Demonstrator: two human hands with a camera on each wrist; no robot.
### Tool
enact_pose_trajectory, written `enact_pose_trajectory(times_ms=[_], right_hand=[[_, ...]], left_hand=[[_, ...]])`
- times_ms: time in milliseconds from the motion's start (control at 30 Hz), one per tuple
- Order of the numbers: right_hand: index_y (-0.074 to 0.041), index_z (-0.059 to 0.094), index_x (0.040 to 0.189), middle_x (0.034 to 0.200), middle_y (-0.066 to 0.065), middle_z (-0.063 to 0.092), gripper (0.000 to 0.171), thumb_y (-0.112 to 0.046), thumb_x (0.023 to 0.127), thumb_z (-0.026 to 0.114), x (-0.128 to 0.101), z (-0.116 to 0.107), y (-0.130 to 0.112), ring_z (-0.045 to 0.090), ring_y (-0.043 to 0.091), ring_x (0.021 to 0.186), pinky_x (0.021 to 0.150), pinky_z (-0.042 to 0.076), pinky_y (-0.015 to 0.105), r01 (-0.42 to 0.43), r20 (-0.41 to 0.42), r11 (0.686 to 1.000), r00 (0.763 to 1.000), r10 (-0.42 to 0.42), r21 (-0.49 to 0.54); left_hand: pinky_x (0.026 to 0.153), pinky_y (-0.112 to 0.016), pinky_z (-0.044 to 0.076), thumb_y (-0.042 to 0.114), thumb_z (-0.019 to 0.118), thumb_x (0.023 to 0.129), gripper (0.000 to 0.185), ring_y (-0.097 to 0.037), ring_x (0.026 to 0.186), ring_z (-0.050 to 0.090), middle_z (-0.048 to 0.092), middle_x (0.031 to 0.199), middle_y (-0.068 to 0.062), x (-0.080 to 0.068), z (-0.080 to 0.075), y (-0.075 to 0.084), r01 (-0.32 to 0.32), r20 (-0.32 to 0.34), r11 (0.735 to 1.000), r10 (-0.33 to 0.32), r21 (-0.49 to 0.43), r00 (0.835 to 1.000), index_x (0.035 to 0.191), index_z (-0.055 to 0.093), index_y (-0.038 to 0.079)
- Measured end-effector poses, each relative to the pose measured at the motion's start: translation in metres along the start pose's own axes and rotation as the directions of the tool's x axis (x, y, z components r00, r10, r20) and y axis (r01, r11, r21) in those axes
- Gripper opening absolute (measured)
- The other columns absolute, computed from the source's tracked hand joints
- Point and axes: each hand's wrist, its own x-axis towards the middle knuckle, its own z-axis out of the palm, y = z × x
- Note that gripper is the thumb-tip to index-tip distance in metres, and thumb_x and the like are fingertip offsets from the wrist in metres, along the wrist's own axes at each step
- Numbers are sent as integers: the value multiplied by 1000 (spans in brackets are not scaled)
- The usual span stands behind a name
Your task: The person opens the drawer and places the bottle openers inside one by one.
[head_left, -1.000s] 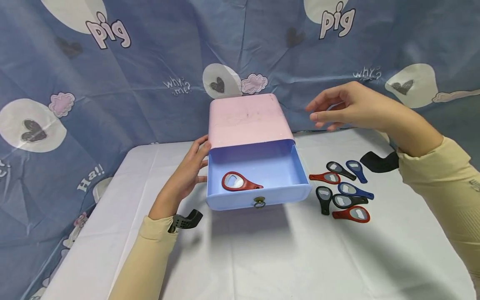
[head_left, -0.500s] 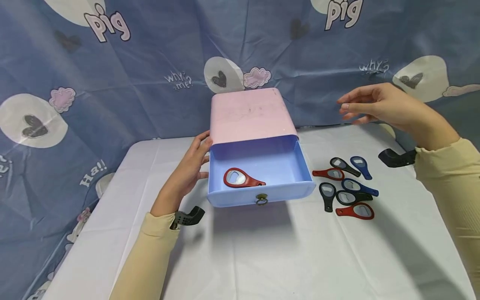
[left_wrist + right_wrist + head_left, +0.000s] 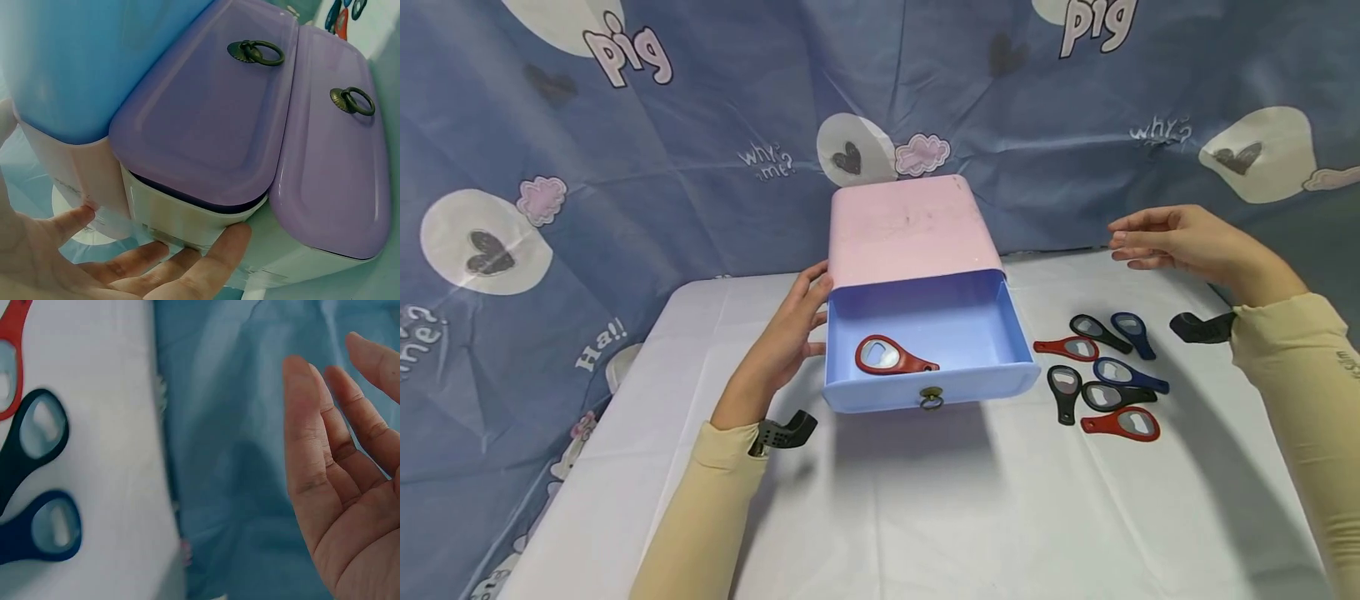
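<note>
My left hand (image 3: pixel 784 340) rests against the left side of a small chest of drawers with a pink top (image 3: pixel 913 237); in the left wrist view its straight fingers (image 3: pixel 206 262) touch the pale casing. The chest's light blue top drawer (image 3: pixel 880 397) is pulled out, and inside it lies a red bottle opener (image 3: pixel 895 358). Below it, two purple drawers (image 3: pixel 206 106) with ring pulls are closed. My right hand (image 3: pixel 1195 243) hovers over the table's back right, fingers loosely bent and holding nothing. Nearest to it are a blue bottle opener (image 3: pixel 1133 335) and a black one (image 3: pixel 1099 332).
Several more bottle openers, among them a red one (image 3: pixel 1122 424) and a black one (image 3: pixel 1064 394), lie grouped on the white tablecloth (image 3: pixel 925 525) right of the chest. A blue printed curtain (image 3: pixel 700 225) hangs behind the table.
My right hand has moved right, away from the chest, then come lower. My left hand stays on the chest, and the openers lie as before; the head view has shifted slightly.
</note>
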Motion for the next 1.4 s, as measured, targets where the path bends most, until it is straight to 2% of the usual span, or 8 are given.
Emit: enact_pose_trajectory(times_ms=[300, 433, 600, 733, 867, 1133, 1300, 1400], right_hand=[[-39, 67, 114, 106, -25, 76, 17, -25, 114, 58, 2, -12, 46, 74, -3, 102, 89, 62, 20, -145, 30, 988, 989, 144, 61], [-40, 65, 115, 106, -27, 74, 20, -24, 116, 53, -3, -17, 68, 73, -5, 104, 91, 61, 19, -197, 72, 979, 979, 193, 57], [-46, 67, 106, 105, -30, 72, 29, -23, 116, 52, -9, -19, 90, 71, -6, 102, 89, 59, 18, -263, 115, 965, 959, 260, 14], [-47, 68, 103, 103, -27, 73, 26, -26, 114, 58, -12, -18, 100, 70, -6, 98, 88, 59, 19, -331, 118, 944, 937, 330, -14], [-41, 69, 106, 99, -21, 75, 20, -25, 113, 59, -13, -18, 108, 70, -4, 93, 87, 60, 20, -374, 111, 927, 922, 370, 10], [-43, 74, 93, 93, -21, 77, 32, -23, 113, 60, -13, -20, 122, 70, -6, 89, 85, 60, 18, -435, 110, 898, 898, 426, 71], [-33, 79, 111, 95, -21, 74, 15, -29, 111, 64, -12, -20, 125, 66, -4, 91, 85, 59, 20, -425, 110, 905, 899, 424, -11], [-25, 78, 122, 98, -22, 72, 17, -28, 109, 67, -13, -19, 127, 66, -3, 94, 87, 60, 21, -413, 110, 910, 904, 414, -29]], left_hand=[[113, -76, 43, 63, 48, 106, 73, -48, 158, 33, 23, 178, -9, 1, 1, 2, -11, -2, 1000, 11, 9, 1000, 169, 21, 37], [112, -76, 45, 62, 47, 107, 71, -47, 158, 34, 24, 178, -8, 1, 0, 3, -13, 4, 1000, 13, 9, 1000, 169, 22, 38], [113, -77, 43, 62, 46, 107, 71, -47, 159, 32, 22, 178, -8, 1, 0, 3, -23, 10, 1000, 22, 14, 1000, 169, 21, 37], [113, -77, 43, 61, 46, 108, 70, -47, 159, 32, 22, 178, -8, 0, 0, 3, -21, 14, 1000, 21, 10, 1000, 169, 21, 38], [112, -76, 44, 61, 46, 108, 70, -46, 159, 32, 22, 178, -7, 0, 0, 3, -16, 20, 1000, 16, 6, 1000, 169, 21, 38], [111, -76, 45, 62, 47, 107, 70, -44, 158, 34, 25, 176, -7, 1, 1, 3, -21, 31, 1000, 21, 6, 999, 168, 22, 39], [111, -75, 46, 61, 47, 107, 70, -45, 158, 35, 25, 177, -8, 1, 1, 3, -18, 25, 1000, 18, 13, 1000, 169, 21, 39], [111, -75, 45, 61, 47, 108, 70, -44, 158, 35, 25, 177, -8, 1, 2, 2, -17, 29, 1000, 17, 16, 999, 169, 21, 38]])
